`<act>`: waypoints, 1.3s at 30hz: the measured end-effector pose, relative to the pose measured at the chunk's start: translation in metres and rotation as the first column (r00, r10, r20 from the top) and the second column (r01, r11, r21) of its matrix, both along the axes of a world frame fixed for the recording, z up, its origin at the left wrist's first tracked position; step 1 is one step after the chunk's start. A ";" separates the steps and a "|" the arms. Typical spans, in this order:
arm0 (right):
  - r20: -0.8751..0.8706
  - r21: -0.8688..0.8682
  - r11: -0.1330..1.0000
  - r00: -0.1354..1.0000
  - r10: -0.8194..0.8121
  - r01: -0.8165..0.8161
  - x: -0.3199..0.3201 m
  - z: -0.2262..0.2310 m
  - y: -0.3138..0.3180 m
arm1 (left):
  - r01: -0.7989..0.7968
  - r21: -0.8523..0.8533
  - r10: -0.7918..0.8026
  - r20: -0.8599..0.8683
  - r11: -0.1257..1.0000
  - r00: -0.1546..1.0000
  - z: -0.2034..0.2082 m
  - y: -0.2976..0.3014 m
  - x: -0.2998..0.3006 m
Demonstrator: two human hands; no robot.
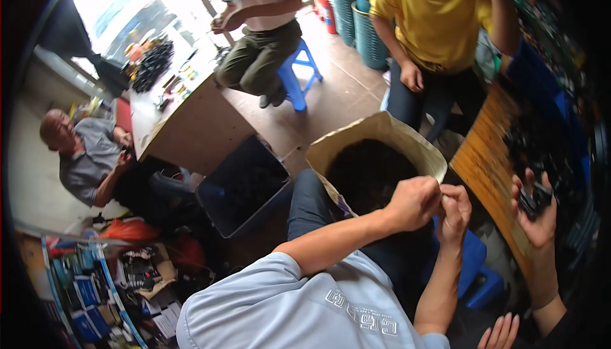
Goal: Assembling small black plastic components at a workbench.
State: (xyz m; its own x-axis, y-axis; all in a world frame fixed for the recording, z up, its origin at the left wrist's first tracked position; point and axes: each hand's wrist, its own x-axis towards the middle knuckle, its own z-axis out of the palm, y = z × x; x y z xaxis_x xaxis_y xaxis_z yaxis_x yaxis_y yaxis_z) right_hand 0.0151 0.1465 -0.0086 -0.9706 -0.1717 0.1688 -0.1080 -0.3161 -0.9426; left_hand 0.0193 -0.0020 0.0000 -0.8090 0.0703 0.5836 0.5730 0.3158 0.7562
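Note:
Both of my hands meet over the right rim of a large pale sack (326, 147) that stands between my knees. Dark material, too small to make out piece by piece, fills its inside (369, 167). My left hand (414, 204) is closed, knuckles up, with its fingertips against my right hand (454, 212). The right one is closed too, its thumb and fingers pinched together. Whatever they hold between them is hidden or too small to name. Beside me at the right, another person's open palm (540, 227) bears small black parts (533, 201); that person's other fingers (501, 333) show below.
A wooden board (485, 134) with a heap of black parts (541, 139) lies at the right. Left of the sack stands a dark bin (238, 230). A person in yellow (433, 18) is across from me; others sit at the left and near a blue stool (299, 72).

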 end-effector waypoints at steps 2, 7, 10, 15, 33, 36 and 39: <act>0.091 -0.046 0.999 0.996 0.024 -0.020 0.003 0.000 -0.003 | 0.028 0.023 -0.029 0.045 0.999 0.999 -0.003 -0.005 0.002; 0.091 0.215 0.972 0.993 0.074 -0.092 0.011 0.002 -0.001 | 0.157 0.666 -0.597 0.506 0.729 0.622 -0.008 -0.029 0.004; 0.087 0.263 0.958 0.992 0.091 -0.111 0.010 0.004 -0.001 | 0.310 0.449 -0.530 0.532 0.838 0.661 -0.006 -0.040 0.004; 0.225 0.362 0.911 0.967 0.120 -0.198 0.008 0.013 0.002 | 0.362 0.030 -0.341 0.417 0.932 0.843 0.005 -0.043 0.003; -0.575 0.816 -0.181 0.735 -0.360 0.549 -0.131 0.006 0.202 | -0.319 0.848 -0.777 0.521 0.424 0.353 -0.067 -0.058 -0.033; -0.465 0.885 -0.178 0.809 -0.359 0.430 -0.128 -0.001 0.208 | -0.312 0.875 -0.814 0.467 0.370 0.345 -0.069 -0.059 -0.037; -0.496 0.864 -0.071 0.821 -0.282 0.498 -0.116 0.010 0.191 | -0.306 0.892 -0.808 0.437 0.332 0.396 -0.064 -0.052 -0.039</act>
State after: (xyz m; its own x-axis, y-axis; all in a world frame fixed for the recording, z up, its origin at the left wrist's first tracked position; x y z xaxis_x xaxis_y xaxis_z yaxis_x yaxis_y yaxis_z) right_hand -0.1011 0.3376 0.0013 -0.9297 0.1244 0.3468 0.0170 0.9547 -0.2970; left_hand -0.0199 -0.0538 -0.0643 -0.8471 0.3926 -0.3583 -0.5245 -0.7265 0.4440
